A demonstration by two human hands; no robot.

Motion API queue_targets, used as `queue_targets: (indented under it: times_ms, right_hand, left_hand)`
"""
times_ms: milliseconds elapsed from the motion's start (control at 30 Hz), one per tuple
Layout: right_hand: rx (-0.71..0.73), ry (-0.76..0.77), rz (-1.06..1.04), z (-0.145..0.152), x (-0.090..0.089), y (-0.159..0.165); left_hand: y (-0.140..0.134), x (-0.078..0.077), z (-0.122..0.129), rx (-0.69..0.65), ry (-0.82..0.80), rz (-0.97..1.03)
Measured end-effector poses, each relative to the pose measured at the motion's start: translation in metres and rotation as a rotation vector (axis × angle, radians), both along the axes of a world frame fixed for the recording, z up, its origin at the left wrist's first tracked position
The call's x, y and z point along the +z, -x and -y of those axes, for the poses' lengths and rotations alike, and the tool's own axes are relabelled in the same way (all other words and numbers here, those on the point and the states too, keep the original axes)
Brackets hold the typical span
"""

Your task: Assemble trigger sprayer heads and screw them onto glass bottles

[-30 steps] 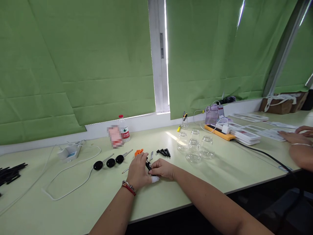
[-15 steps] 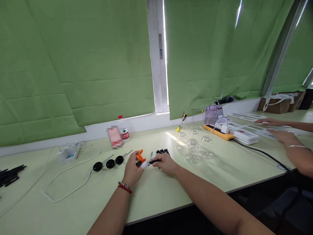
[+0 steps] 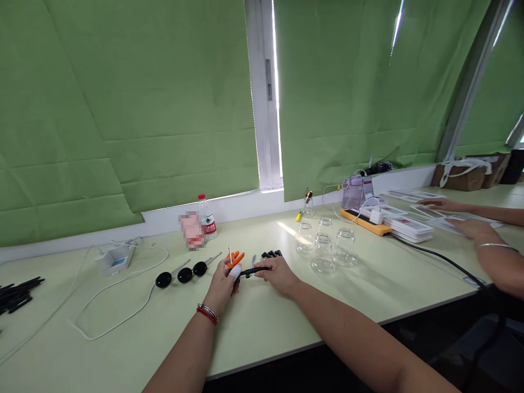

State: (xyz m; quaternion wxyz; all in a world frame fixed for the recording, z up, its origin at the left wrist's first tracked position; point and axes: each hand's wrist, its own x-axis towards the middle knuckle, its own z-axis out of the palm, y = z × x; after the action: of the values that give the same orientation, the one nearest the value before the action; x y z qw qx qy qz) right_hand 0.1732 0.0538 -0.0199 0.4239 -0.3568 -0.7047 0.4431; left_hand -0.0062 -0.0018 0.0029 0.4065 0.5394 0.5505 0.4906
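Observation:
My left hand [image 3: 223, 281] is closed around an orange part [image 3: 236, 259] with prong-like ends, and a thin metal rod [image 3: 230, 255] stands up by its fingers. A white wrap covers its thumb. Between my hands runs a thin black strip [image 3: 254, 270]; its left end meets my left thumb, where the fingers hide the contact. My right hand [image 3: 280, 274] pinches the strip's other end. Just beyond the hands lie small metal rods [image 3: 253, 260] and several black pieces [image 3: 272, 254]. Left of my left hand rest three black discs with metal stems [image 3: 185, 274].
Several clear glass jars [image 3: 323, 256] stand to the right. Beyond them are an orange power strip [image 3: 365, 222], white frames [image 3: 409, 229] and another person's hands [image 3: 470, 226]. A water bottle [image 3: 208, 218] stands at the back. White cable [image 3: 135, 316] and black sticks [image 3: 20, 292] lie left.
The black strip now spans more visibly between my hands. My left hand has shifted slightly left and turned the orange part, and the upright metal rod has come into sight.

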Motion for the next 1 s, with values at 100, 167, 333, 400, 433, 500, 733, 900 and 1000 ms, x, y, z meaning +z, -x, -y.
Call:
queue_targets:
  times_ms: [100, 167, 333, 400, 433, 500, 733, 900, 1000]
  right_hand:
    - [-0.001, -0.043, 0.078, 0.003, 0.002, -0.001]
    - [0.005, -0.085, 0.116, 0.004, 0.002, -0.002]
    - [0.063, -0.188, 0.227, 0.005, 0.001, -0.004]
    - [0.072, -0.198, 0.269, 0.006, 0.003, -0.004]
    - [0.072, -0.201, 0.295, 0.007, 0.004, -0.004]
    - [0.063, -0.218, 0.362, 0.010, 0.007, -0.004]
    - [-0.085, -0.344, 0.517, 0.007, 0.015, -0.001]
    - [-0.329, -0.287, 0.622, -0.030, 0.029, -0.011]
    - [-0.495, -0.229, 0.728, -0.056, 0.036, -0.021]
  left_hand:
    - [-0.002, 0.001, 0.000, 0.009, -0.022, 0.033]
    - [-0.002, 0.001, 0.000, 0.025, -0.040, 0.037]
    - [-0.002, 0.001, 0.000, 0.021, -0.063, 0.025]
    - [-0.001, 0.001, 0.000, 0.020, -0.068, 0.020]
    - [-0.001, 0.000, 0.000, 0.018, -0.070, 0.015]
    - [0.000, -0.001, -0.001, 0.012, -0.069, 0.007]
    - [0.005, -0.006, -0.008, 0.062, -0.130, 0.010]
    - [0.019, -0.013, -0.018, 0.264, -0.241, -0.189]
    - [0.028, -0.020, -0.024, 0.369, -0.225, -0.382]
